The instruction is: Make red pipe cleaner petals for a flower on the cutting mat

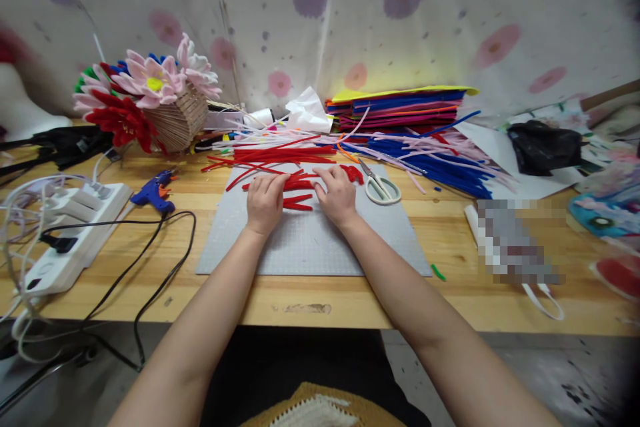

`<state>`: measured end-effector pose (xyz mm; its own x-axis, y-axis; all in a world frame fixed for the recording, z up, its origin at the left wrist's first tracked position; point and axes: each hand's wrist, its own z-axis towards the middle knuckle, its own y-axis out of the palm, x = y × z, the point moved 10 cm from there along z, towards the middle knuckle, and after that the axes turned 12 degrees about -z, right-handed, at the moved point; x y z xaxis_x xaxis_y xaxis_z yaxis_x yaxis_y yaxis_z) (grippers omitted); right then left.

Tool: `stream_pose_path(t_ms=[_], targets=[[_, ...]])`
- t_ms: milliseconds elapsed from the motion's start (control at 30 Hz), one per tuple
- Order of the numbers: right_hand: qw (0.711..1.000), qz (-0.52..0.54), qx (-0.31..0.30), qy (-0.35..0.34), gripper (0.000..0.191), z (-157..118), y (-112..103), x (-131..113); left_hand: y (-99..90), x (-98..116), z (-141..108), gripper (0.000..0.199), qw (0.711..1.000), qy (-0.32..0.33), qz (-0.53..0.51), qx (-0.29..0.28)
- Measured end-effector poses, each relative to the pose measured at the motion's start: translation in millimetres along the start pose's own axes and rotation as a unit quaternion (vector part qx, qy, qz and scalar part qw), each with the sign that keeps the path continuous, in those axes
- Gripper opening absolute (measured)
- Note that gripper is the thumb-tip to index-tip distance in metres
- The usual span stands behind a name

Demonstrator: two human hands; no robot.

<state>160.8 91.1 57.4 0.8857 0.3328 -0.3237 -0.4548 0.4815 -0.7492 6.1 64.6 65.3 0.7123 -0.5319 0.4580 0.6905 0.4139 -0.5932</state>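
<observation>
Short red pipe cleaners (301,183) lie between my two hands over the grey cutting mat (300,250). My left hand (265,203) is closed at their left end, fingers curled and partly hiding them. At the right end my right hand (339,197) grips them with thumb and fingers bent. Nearer to me, a few more red pieces (299,203) rest on the mat. A bunched red piece (354,175) sits just beyond my right hand. Scissors with pale green handles (381,188) lie to the right of it.
Long red pipe cleaners (285,155) lie behind the mat, blue ones (450,170) to the right. Bundled stems (395,110) are stacked at the back. A blue glue gun (154,193), its cable and a power strip (80,237) occupy the left, below a flower basket (180,117).
</observation>
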Motion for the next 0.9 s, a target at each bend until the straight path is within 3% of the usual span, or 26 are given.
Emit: stream_pose_path(t_ms=[200,367,433,533,633,733,900], targets=[[0.999,0.026,0.042,0.014,0.024,2.6,-18.9,7.4,-11.6,2.8,-1.1,0.032,0.998,-0.008,-0.053,0.028],[0.992,0.117,0.026,0.027,0.022,4.9,-20.2,8.3,-15.5,-19.2,-5.1,0.026,0.978,-0.133,-0.145,0.072],[0.987,0.160,0.004,0.016,0.022,5.6,-15.8,2.5,-5.3,-32.9,-11.0,0.027,0.942,-0.213,-0.246,0.079],[0.973,0.222,-0.060,0.023,0.021,4.9,-0.3,-2.6,20.7,-45.0,-21.8,0.028,0.840,-0.325,-0.428,0.075],[0.928,0.330,-0.161,0.068,0.023,-0.1,23.8,-3.1,43.0,-39.6,-28.3,0.030,0.754,-0.391,-0.527,0.033],[0.872,0.419,-0.234,0.092,0.024,-5.8,37.9,-7.9,56.1,-29.4,-34.6,0.029,0.708,-0.432,-0.559,-0.012],[0.835,0.469,-0.266,0.115,0.022,-10.2,43.9,-10.7,69.6,-17.2,-46.2,0.020,0.653,-0.471,-0.592,-0.043]])
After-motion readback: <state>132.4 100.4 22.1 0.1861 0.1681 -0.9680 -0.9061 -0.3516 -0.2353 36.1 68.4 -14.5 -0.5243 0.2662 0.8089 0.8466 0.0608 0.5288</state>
